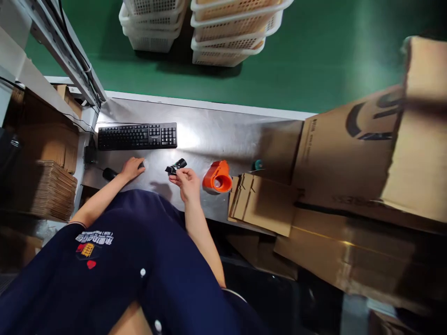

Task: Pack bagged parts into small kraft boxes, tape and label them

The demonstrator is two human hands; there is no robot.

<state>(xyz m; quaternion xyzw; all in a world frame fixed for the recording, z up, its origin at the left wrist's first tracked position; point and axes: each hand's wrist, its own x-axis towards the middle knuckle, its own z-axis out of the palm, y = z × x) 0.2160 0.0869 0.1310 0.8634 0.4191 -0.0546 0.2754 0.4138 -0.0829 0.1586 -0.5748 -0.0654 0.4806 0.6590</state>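
My right hand [189, 185] pinches a small black glossy item [176, 166], crumpled-looking with pale marks, above the metal worktop. What exactly it is I cannot make out. My left hand [131, 168] lies low over the worktop with fingers curled at a small dark piece [141, 165], mostly covered by the fingers. Just behind the left wrist sits a rounded black object [109, 174], perhaps a computer mouse. A black keyboard [137, 136] lies beyond the left hand. To the right of my right hand stands an orange tape dispenser [217, 177].
Flat cardboard pieces [267, 200] lie at the worktop's right front, beside large cardboard boxes [335, 158]. White baskets [226, 58] are stacked on the green surface [296, 70] behind. Folded cardboard [54, 188] and a metal post [75, 51] with cables bound the left side.
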